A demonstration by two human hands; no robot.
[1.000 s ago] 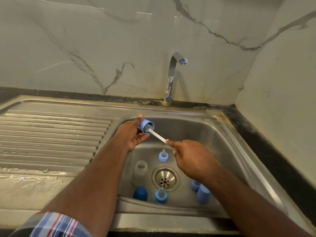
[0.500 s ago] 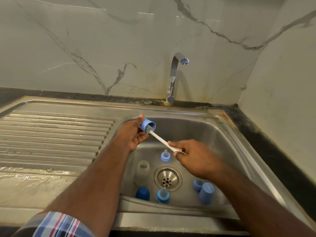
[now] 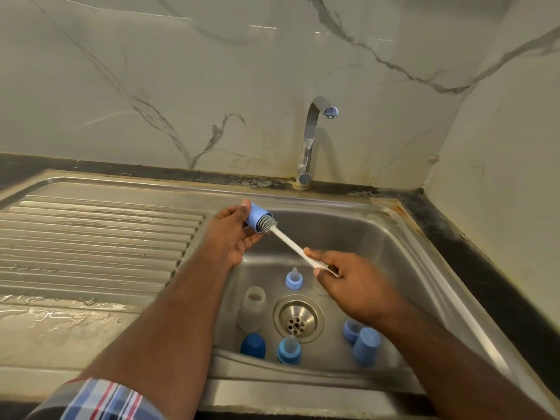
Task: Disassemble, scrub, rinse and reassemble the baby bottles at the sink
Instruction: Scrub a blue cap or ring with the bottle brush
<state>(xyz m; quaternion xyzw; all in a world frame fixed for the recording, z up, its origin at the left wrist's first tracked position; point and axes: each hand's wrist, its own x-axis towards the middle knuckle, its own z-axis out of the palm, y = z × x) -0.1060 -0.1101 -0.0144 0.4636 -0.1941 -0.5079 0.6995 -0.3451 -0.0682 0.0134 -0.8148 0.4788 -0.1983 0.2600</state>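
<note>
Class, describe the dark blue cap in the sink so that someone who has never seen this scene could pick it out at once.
Start at the round drain in the floor of the steel sink. Look toward its near left, by the front wall: the dark blue cap stands there, beside a light blue teat ring. It alone is deep navy, domed and closed; the other blue pieces are paler.

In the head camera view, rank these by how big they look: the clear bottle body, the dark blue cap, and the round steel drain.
1. Round steel drain, clearly widest.
2. Clear bottle body standing in the sink.
3. Dark blue cap, though it sits nearer the camera, so its margin under the bottle is unsure.
</note>
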